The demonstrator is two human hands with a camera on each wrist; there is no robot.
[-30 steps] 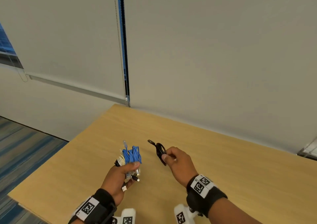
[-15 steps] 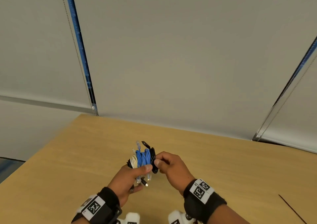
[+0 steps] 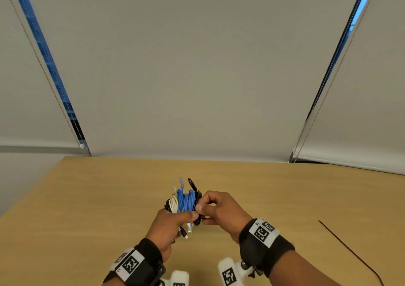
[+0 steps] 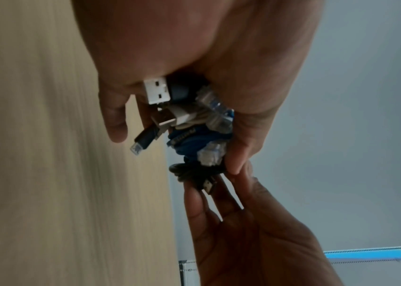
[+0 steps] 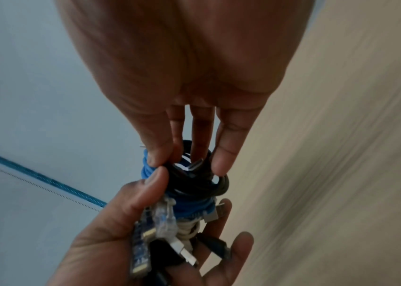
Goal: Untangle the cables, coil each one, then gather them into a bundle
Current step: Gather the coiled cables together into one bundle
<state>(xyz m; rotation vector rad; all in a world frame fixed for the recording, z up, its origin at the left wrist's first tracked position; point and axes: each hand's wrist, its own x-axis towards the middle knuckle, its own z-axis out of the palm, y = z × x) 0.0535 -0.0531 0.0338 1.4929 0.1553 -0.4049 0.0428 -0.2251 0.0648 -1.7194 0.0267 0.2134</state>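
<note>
My left hand [image 3: 175, 220] grips a bundle of coiled cables above the table: a blue coil [image 3: 185, 201], a white coil [image 3: 173, 204] and a black one at its left edge. My right hand [image 3: 210, 209] pinches a small black coil [image 3: 198, 198] and holds it against the bundle's right side. In the right wrist view the black coil [image 5: 194, 181] sits under my right fingertips, on top of the blue coil [image 5: 189, 207]. The left wrist view shows USB plugs [image 4: 156, 91] and clear network plugs [image 4: 212, 152] sticking out of the bundle.
The wooden table [image 3: 87, 198] lies under both hands. A thin black cable [image 3: 350, 253] lies on it at the right. Closed grey roller blinds [image 3: 197, 66] hang behind the table's far edge.
My right hand has brought the small black coil leftward from apart to against the bundle in my left hand. The head view has swung to the right.
</note>
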